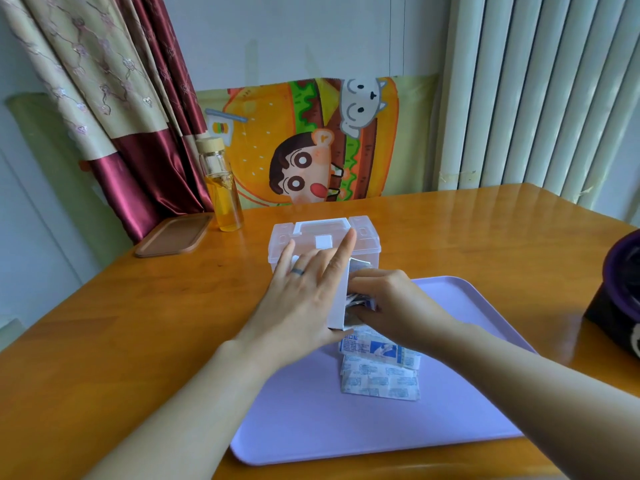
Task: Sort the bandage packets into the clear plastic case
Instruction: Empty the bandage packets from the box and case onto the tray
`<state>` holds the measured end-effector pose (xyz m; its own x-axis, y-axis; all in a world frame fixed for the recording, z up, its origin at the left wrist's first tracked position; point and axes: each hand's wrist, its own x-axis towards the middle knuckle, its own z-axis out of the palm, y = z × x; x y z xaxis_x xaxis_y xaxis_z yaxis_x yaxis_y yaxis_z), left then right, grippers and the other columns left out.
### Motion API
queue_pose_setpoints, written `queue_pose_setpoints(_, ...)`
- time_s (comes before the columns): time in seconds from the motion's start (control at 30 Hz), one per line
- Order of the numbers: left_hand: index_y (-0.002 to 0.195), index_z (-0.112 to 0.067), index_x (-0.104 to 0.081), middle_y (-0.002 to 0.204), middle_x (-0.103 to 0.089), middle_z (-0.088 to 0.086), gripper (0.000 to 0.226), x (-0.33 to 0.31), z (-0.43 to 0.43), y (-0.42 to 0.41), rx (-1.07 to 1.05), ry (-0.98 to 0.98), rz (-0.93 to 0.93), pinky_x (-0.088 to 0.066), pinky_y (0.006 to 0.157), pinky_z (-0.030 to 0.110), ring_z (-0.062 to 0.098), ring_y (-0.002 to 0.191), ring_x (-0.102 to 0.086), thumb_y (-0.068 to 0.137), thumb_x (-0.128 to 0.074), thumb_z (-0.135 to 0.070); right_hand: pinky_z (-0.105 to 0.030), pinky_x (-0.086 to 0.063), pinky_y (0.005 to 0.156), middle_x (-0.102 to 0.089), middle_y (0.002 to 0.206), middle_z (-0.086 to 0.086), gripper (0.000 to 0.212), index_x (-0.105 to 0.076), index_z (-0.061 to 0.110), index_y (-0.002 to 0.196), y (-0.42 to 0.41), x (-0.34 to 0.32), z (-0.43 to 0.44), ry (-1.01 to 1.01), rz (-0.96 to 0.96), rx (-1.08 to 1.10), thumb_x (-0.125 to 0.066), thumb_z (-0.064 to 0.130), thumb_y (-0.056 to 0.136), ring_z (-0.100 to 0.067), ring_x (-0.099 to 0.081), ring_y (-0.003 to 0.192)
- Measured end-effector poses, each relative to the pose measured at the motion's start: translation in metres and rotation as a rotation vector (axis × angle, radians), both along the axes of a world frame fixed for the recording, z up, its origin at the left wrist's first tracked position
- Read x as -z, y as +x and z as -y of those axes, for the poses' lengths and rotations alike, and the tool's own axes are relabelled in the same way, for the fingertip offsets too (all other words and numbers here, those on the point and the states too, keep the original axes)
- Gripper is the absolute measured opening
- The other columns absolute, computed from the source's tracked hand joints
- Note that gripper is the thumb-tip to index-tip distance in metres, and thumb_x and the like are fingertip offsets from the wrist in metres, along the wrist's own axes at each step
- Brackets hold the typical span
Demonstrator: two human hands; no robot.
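The left hand (pixel 304 299) grips a white box (pixel 336 296), thumb under its near end and fingers spread along its side. The right hand (pixel 391 299) pinches packets (pixel 360 303) at the box's open side. Loose packets (pixel 381 375) lie just below on a purple tray (pixel 311 427). The clear case (pixel 363 237) stands on the tabletop (pixel 138 323) just beyond the hands, a bottle (pixel 223 188) farther left.

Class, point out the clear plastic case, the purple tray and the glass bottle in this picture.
clear plastic case (pixel 369 245): head view, right part of its lid.
purple tray (pixel 311 427): head view, bare floor near its front edge.
glass bottle (pixel 225 202): head view, lower body with yellow liquid.
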<state>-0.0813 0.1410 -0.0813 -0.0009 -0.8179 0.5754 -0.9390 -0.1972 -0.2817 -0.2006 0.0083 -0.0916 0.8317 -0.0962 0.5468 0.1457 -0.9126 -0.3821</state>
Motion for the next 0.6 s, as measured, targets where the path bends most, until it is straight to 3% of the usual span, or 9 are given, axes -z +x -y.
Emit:
queue_pose_setpoints(0.1, 0.15, -0.012, 0.006, 0.119, -0.058, 0.007, 0.129, -0.001, -0.003, 0.008, -0.041, -0.007, 0.035, -0.027, 0.11, 0.054, 0.027, 0.112, -0.057, 0.059, -0.066, -0.069, -0.027, -0.05, 0.078, -0.07, 0.102, 0.005, 0.031, -0.071, 0.017, 0.105, -0.005, -0.002, 0.004, 0.01, 0.041, 0.048, -0.066, 0.001, 0.079, -0.013, -0.065, 0.089)
queue_pose_setpoints(0.17, 0.15, -0.011, 0.007, 0.119, -0.057, 0.008, 0.137, -0.002, -0.005, 0.016, -0.087, 0.0, 0.073, -0.028, 0.109, 0.054, 0.028, 0.112, -0.057, 0.054, -0.074, -0.067, -0.024, -0.05, 0.078, -0.07, 0.104, 0.006, 0.029, -0.071, 0.016, 0.106, -0.007, -0.004, 0.007, 0.026, 0.069, 0.069, -0.068, 0.002, 0.08, -0.011, -0.065, 0.091)
queue_pose_setpoints(0.27, 0.15, -0.008, 0.002, 0.121, -0.057, 0.009, 0.143, -0.003, -0.01, 0.026, -0.134, 0.001, 0.118, -0.031, 0.106, 0.057, 0.03, 0.112, -0.058, 0.046, -0.08, -0.064, -0.006, -0.042, 0.07, -0.068, 0.101, 0.008, 0.029, -0.071, 0.014, 0.107, -0.011, -0.006, 0.009, 0.078, 0.071, 0.087, -0.07, 0.002, 0.08, 0.007, -0.058, 0.084)
queue_pose_setpoints(0.33, 0.151, -0.008, -0.003, 0.122, -0.057, 0.01, 0.143, -0.004, -0.014, 0.031, -0.154, 0.003, 0.133, -0.034, 0.104, 0.059, 0.03, 0.111, -0.058, 0.045, -0.081, -0.063, 0.0, -0.038, 0.07, -0.065, 0.1, 0.011, 0.029, -0.071, 0.014, 0.108, -0.015, -0.007, 0.009, 0.126, 0.066, 0.126, -0.071, 0.004, 0.081, 0.012, -0.054, 0.083)
queue_pose_setpoints(0.43, 0.149, -0.007, -0.008, 0.121, -0.056, 0.01, 0.14, -0.005, -0.021, 0.039, -0.186, -0.012, 0.153, -0.036, 0.102, 0.06, 0.031, 0.108, -0.058, 0.044, -0.083, -0.061, -0.002, -0.039, 0.065, -0.066, 0.092, 0.011, 0.028, -0.069, 0.023, 0.107, -0.022, -0.009, 0.009, 0.199, 0.051, 0.21, -0.071, 0.011, 0.082, 0.007, -0.054, 0.073)
queue_pose_setpoints(0.53, 0.148, -0.006, -0.012, 0.115, -0.056, 0.011, 0.136, -0.008, -0.026, 0.045, -0.206, -0.037, 0.157, -0.037, 0.1, 0.062, 0.033, 0.105, -0.058, 0.046, -0.084, -0.058, -0.011, -0.037, 0.051, -0.059, 0.068, 0.009, 0.029, -0.06, 0.04, 0.085, -0.028, -0.006, 0.013, 0.304, -0.033, 0.254, -0.068, 0.012, 0.083, -0.003, -0.046, 0.055)
queue_pose_setpoints(0.6, 0.149, -0.007, -0.011, 0.116, -0.055, 0.011, 0.135, -0.01, -0.028, 0.047, -0.212, -0.034, 0.155, -0.037, 0.101, 0.062, 0.033, 0.105, -0.057, 0.046, -0.084, -0.057, -0.016, -0.037, 0.05, -0.06, 0.065, 0.006, 0.027, -0.06, 0.036, 0.075, -0.03, 0.004, 0.016, 0.384, -0.161, 0.277, -0.066, 0.011, 0.082, -0.006, -0.046, 0.053)
